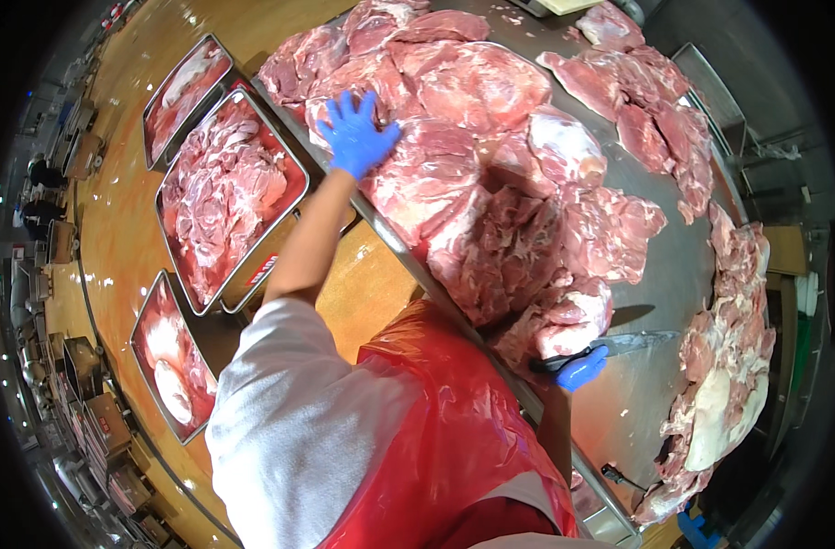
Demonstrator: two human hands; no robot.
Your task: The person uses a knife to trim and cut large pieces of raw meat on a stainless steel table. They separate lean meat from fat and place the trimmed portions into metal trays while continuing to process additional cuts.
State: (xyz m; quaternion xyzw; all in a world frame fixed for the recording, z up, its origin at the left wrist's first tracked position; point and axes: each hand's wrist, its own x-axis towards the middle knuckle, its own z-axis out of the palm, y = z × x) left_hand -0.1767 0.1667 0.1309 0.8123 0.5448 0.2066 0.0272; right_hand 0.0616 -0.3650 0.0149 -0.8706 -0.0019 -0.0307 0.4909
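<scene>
Head view: left hand (pixel 358 135) spread flat on raw meat (pixel 472 183); right hand (pixel 580 370) grips knife (pixel 619 346)

A single head-worn fisheye view looks steeply down, close over the steel table (pixel 651 274), edges bending toward the rim.

A heap of meat cuts (pixel 491 165) lies on the table (pixel 660 284), with more cuts (pixel 646 101) behind to the right and a row of pieces (pixel 728 366) along the right edge. The left hand (pixel 358 133) rests on the heap's left end. The right hand (pixel 580 369) holds a knife (pixel 619 345) at the heap's near end. Left of the table stand three trays (pixel 221 197) of meat.
</scene>
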